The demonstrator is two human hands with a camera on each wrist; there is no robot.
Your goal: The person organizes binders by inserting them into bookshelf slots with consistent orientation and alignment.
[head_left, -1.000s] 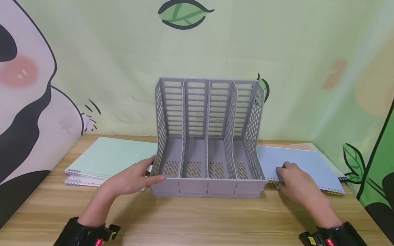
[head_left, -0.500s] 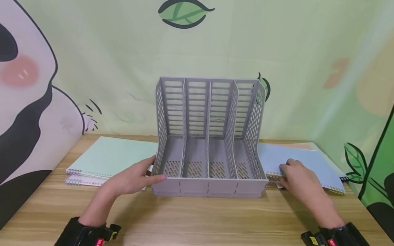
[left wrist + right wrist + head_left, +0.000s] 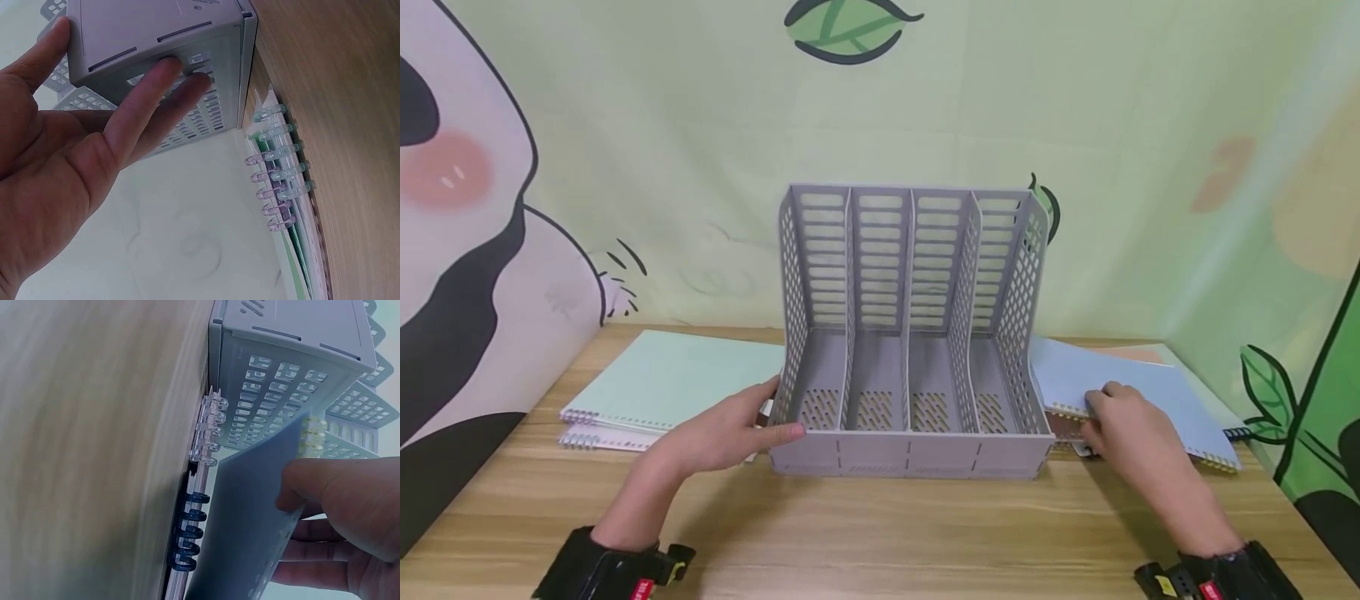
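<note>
A grey-purple plastic desk file organizer [image 3: 910,454] with several upright slots stands mid-table. My left hand [image 3: 718,429] holds its front left corner, thumb on the front rim and fingers along the perforated side wall, as the left wrist view shows. On the right, my right hand [image 3: 1131,429] pinches the spiral-bound edge of a blue notebook [image 3: 1150,392] between thumb and fingers. In the right wrist view, that blue notebook [image 3: 250,487] is raised at its bound edge, tilted away from the notebooks below, one with dark blue rings [image 3: 190,531].
Left of the organizer lies a stack of spiral notebooks, a mint green notebook [image 3: 677,375] on top and a pale one [image 3: 602,439] beneath. More notebooks, one with a peach cover [image 3: 1131,354], lie under the blue one. A printed cloth backdrop [image 3: 700,167] hangs behind the wooden table [image 3: 880,533].
My right hand has shifted slightly right and lifted the blue notebook's near left edge, showing a brownish cover below. My left hand stays on the organizer.
</note>
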